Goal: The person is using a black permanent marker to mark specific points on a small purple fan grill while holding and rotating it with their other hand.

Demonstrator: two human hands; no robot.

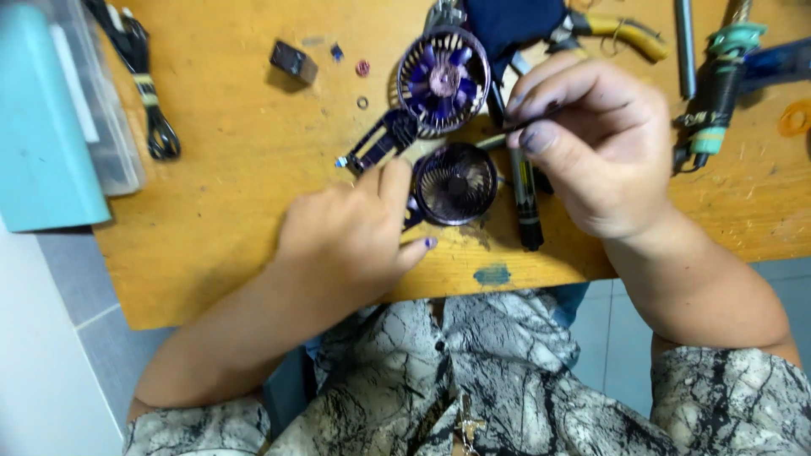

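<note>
My left hand (355, 232) rests on the wooden table (236, 186), fingers pressing the edge of a dark round fan grille (456, 181). Behind it lies a small purple fan (443, 80) with blue blades and its motor exposed, joined to a dark handle piece (380, 139). My right hand (591, 143) pinches a thin tool (498, 139) whose tip points at the grille. A black pen-like tool (525, 198) lies under that hand.
Yellow-handled pliers (621, 34), a dark blue cloth (511, 21) and a teal-and-black tool (718, 93) lie at the back right. A black cable (148, 93), a teal box (42, 127), a small black block (293, 61) and tiny washers (362, 69) lie left.
</note>
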